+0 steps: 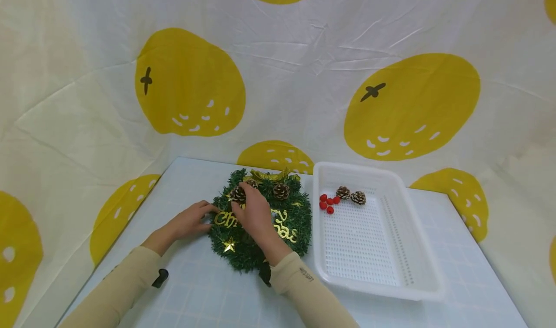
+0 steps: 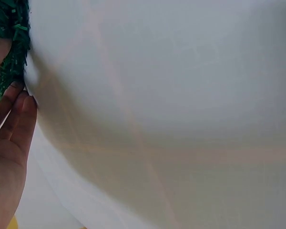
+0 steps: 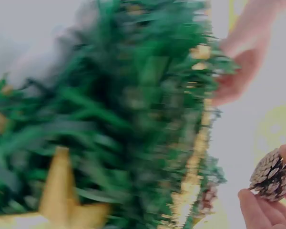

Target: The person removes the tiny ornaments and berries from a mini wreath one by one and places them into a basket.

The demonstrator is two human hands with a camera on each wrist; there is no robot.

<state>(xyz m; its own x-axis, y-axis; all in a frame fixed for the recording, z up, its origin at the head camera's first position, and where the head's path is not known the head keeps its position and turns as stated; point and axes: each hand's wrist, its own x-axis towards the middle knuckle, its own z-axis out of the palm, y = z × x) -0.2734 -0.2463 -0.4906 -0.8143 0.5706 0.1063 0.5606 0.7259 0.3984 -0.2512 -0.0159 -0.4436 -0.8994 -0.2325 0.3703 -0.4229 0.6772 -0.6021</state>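
Note:
A green tinsel Christmas wreath (image 1: 243,258) lies on the table, bearing gold lettering (image 1: 225,219), a gold star (image 1: 229,244) and a gold bow (image 1: 269,176). Over its upper left part, my right hand (image 1: 255,212) pinches a pine cone (image 3: 271,175) with frosted scale tips between thumb and fingertips. The cone is held apart from the greenery in the right wrist view. My left hand (image 1: 193,219) holds the wreath's left edge, its thumb and fingers on either side of the tinsel in the left wrist view. Another pine cone (image 1: 281,191) sits on the wreath's upper right.
Right of the wreath stands a white plastic basket (image 1: 417,251). Several red berries (image 1: 330,201) and two pine cones (image 1: 351,195) lie in its far left corner. A small black object (image 1: 160,278) is beside my left forearm. Fruit-printed cloth (image 1: 295,96) hangs behind the table.

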